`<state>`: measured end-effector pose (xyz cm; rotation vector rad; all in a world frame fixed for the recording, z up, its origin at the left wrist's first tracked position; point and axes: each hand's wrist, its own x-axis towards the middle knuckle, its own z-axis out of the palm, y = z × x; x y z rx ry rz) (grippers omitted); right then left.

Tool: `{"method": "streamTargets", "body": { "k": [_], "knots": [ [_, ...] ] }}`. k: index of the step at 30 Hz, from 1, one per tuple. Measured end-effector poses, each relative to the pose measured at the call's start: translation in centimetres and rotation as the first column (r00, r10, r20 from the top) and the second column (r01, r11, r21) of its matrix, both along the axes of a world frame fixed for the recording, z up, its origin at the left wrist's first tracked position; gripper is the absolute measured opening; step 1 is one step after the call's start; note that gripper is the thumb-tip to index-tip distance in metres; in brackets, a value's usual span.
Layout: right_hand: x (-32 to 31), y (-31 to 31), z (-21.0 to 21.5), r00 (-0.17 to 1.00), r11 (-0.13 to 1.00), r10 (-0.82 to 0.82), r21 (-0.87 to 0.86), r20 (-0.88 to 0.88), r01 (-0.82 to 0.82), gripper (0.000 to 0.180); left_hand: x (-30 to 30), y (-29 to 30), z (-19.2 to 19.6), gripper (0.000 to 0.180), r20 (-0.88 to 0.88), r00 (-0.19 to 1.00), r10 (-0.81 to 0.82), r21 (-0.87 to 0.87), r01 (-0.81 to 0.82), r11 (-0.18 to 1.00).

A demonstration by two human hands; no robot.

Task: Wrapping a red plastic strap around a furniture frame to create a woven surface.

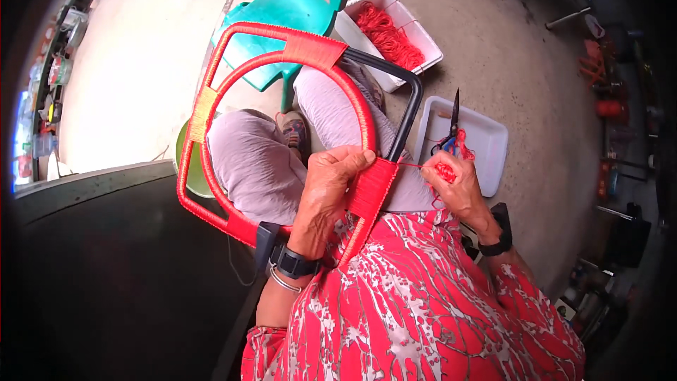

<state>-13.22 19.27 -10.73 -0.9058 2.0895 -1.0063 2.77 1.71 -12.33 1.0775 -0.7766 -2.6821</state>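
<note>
A rounded square frame with a ring inside it (315, 52) rests tilted across my lap, mostly wrapped in red cord. One corner of its black tube (411, 102) is bare. My left hand (331, 182) grips the frame at the wrapped band on its right side, thumb pressed near the ring. From that band a thin red cord (410, 165) runs taut to my right hand (455, 182). The right fingers are closed round a small red bundle of this cord, and a loose strand dangles below them.
Scissors (452, 127) with a bit of red cord lie at a white tray (497, 148) on the right. Beyond stands a white box (427, 35) of red cord (388, 37). A green plastic chair (282, 0) is ahead. Left of my knees are a green basin (185, 152) and a dark panel (127, 261).
</note>
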Motion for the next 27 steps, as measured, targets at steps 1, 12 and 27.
{"method": "streamTargets", "body": {
  "k": [1, 12, 27],
  "knots": [
    [0.0, 0.0, 0.2, 1.0, 1.0, -0.002, 0.001, 0.001, 0.002, 0.011, 0.0, -0.1, 0.3, 0.018, 0.001, 1.0, -0.002, 0.001, 0.002, 1.0],
    [0.7, -3.2, 4.5, 0.851, 0.999, -0.015, -0.033, 0.524, 0.038, 0.031, 0.8, -1.3, 1.4, 0.018, -0.051, 0.997, 0.062, 0.058, -0.059, 0.997],
    [0.9, -3.4, 2.9, 0.924, 0.972, 0.156, -0.219, 0.35, -0.082, 0.022, 1.0, -1.4, 1.4, 0.019, -0.035, 0.994, 0.104, 0.058, -0.102, 0.993]
  ]
}}
